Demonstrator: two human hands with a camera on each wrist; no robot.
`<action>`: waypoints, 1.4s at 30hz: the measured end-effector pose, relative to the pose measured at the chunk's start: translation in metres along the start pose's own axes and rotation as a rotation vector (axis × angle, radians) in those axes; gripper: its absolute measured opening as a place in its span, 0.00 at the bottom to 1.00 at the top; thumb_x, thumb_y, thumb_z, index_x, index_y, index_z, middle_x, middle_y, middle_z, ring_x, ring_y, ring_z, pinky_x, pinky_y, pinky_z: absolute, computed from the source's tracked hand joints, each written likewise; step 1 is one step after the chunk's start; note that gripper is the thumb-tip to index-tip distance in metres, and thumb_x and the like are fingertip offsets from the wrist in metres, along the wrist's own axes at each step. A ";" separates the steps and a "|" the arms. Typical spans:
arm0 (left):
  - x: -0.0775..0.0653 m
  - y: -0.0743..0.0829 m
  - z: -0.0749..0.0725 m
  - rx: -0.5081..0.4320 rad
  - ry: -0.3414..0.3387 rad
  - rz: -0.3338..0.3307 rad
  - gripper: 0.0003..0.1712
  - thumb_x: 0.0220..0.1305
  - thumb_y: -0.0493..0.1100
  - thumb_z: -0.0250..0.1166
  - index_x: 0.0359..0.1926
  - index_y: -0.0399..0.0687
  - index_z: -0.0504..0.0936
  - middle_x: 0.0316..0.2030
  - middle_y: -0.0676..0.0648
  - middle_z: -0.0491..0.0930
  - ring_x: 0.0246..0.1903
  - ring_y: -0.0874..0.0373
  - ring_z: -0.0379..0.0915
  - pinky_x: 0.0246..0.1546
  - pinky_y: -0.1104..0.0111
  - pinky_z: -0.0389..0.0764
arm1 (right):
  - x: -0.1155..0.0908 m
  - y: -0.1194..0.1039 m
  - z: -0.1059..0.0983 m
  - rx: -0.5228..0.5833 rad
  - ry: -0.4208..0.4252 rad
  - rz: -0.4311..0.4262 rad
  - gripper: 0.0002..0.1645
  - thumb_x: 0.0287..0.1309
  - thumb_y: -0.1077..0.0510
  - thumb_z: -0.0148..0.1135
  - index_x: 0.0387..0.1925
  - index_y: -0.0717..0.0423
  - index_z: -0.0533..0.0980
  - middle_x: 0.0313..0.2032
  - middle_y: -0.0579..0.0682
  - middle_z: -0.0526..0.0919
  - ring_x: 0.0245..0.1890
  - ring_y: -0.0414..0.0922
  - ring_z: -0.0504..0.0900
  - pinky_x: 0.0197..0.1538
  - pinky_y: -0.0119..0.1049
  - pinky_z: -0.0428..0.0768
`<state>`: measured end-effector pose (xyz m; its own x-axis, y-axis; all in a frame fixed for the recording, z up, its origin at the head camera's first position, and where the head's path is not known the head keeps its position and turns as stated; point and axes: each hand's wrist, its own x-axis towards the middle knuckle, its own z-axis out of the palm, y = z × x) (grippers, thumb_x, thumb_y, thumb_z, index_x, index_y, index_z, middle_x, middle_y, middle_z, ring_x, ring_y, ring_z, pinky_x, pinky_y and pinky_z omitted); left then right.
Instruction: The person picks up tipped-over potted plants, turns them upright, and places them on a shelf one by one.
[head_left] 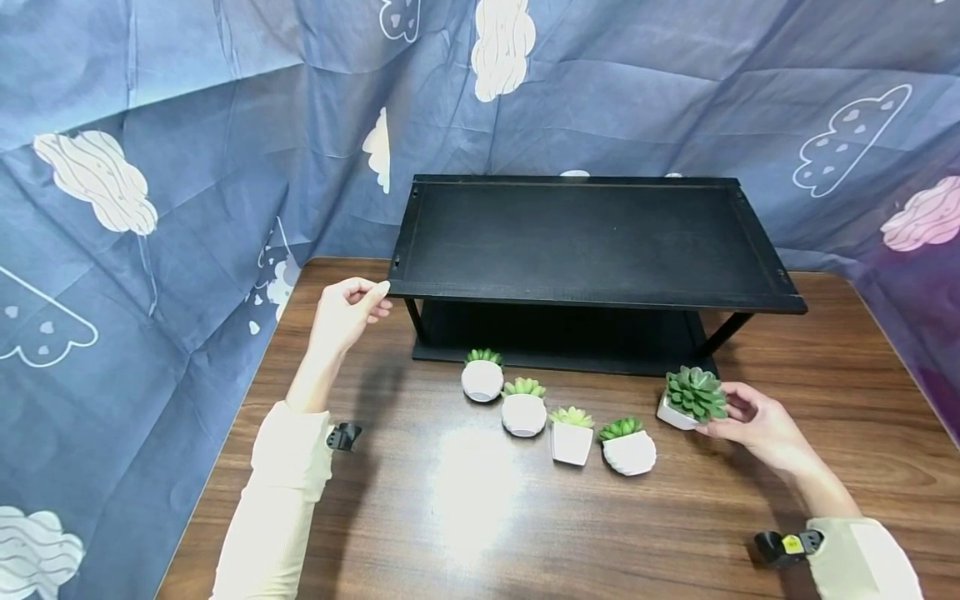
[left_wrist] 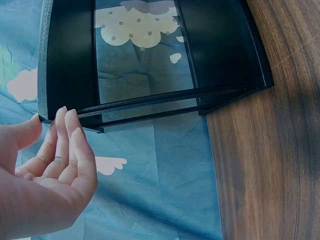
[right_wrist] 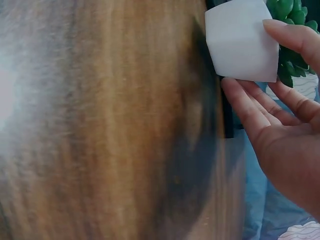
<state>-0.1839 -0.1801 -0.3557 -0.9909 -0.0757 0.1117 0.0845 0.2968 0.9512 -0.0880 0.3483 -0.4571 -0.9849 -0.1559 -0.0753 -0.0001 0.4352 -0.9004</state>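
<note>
"Cloud-printed blue cloth (head_left: 225, 150) backs the wooden table (head_left: 480, 542). Left hand (head_left: 347, 317)?"

"Thumb and fingertips nearly meet, pinching the black shelf (head_left: 592, 242)."

"Right of them?"

"Four potted succulents (head_left: 524, 414), then a square-potted succulent (head_left: 693, 395), gripped by the right hand (head_left: 759, 427), fingers half-curled."

- Potted succulents (head_left: 572, 444): 5 total; 1 in right hand (head_left: 753, 425), 4 between hands.
- Black two-tier shelf (head_left: 600, 242): 1, at left hand (head_left: 347, 315).
- Wooden table (head_left: 390, 533): 1, beneath both hands.
</note>
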 end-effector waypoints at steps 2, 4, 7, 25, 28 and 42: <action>0.000 0.001 -0.001 -0.013 -0.002 -0.007 0.16 0.62 0.40 0.60 0.36 0.24 0.77 0.23 0.38 0.81 0.20 0.65 0.78 0.22 0.77 0.76 | 0.001 -0.005 -0.002 -0.035 0.008 0.001 0.21 0.48 0.67 0.66 0.44 0.53 0.69 0.34 0.32 0.79 0.37 0.27 0.77 0.34 0.23 0.77; -0.001 0.005 -0.001 -0.026 -0.005 -0.012 0.16 0.62 0.38 0.60 0.36 0.23 0.76 0.24 0.36 0.81 0.19 0.65 0.78 0.22 0.77 0.76 | 0.001 -0.011 -0.004 -0.079 0.015 -0.006 0.21 0.48 0.66 0.67 0.44 0.54 0.69 0.35 0.31 0.79 0.37 0.26 0.77 0.34 0.22 0.76; -0.005 0.015 -0.002 -0.035 -0.011 -0.016 0.15 0.62 0.36 0.58 0.36 0.20 0.75 0.24 0.34 0.80 0.18 0.66 0.77 0.21 0.78 0.75 | 0.001 -0.022 -0.007 -0.136 0.019 -0.004 0.23 0.47 0.63 0.69 0.45 0.56 0.70 0.35 0.30 0.78 0.37 0.25 0.76 0.34 0.21 0.75; -0.010 0.030 0.000 -0.002 -0.027 -0.015 0.14 0.62 0.34 0.57 0.36 0.19 0.74 0.23 0.34 0.80 0.17 0.69 0.75 0.21 0.80 0.74 | 0.005 -0.093 -0.017 -0.179 -0.024 -0.168 0.28 0.40 0.70 0.71 0.46 0.55 0.71 0.37 0.32 0.79 0.37 0.27 0.78 0.37 0.19 0.74; -0.008 0.026 0.000 -0.005 -0.028 -0.013 0.14 0.62 0.34 0.57 0.36 0.19 0.75 0.24 0.32 0.80 0.18 0.68 0.75 0.21 0.79 0.74 | 0.006 -0.103 -0.018 -0.186 -0.038 -0.217 0.29 0.39 0.71 0.70 0.46 0.56 0.72 0.38 0.33 0.79 0.39 0.26 0.77 0.38 0.18 0.74; 0.001 0.003 -0.001 0.027 -0.019 0.012 0.14 0.62 0.37 0.59 0.35 0.24 0.77 0.22 0.42 0.81 0.19 0.67 0.77 0.22 0.78 0.76 | 0.024 -0.150 -0.018 -0.116 -0.069 -0.283 0.31 0.35 0.78 0.68 0.46 0.60 0.73 0.37 0.41 0.82 0.39 0.33 0.80 0.38 0.22 0.76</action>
<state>-0.1847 -0.1801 -0.3523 -0.9917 -0.0538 0.1168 0.0935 0.3229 0.9418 -0.1150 0.2951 -0.3167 -0.9290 -0.3431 0.1388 -0.2961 0.4640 -0.8349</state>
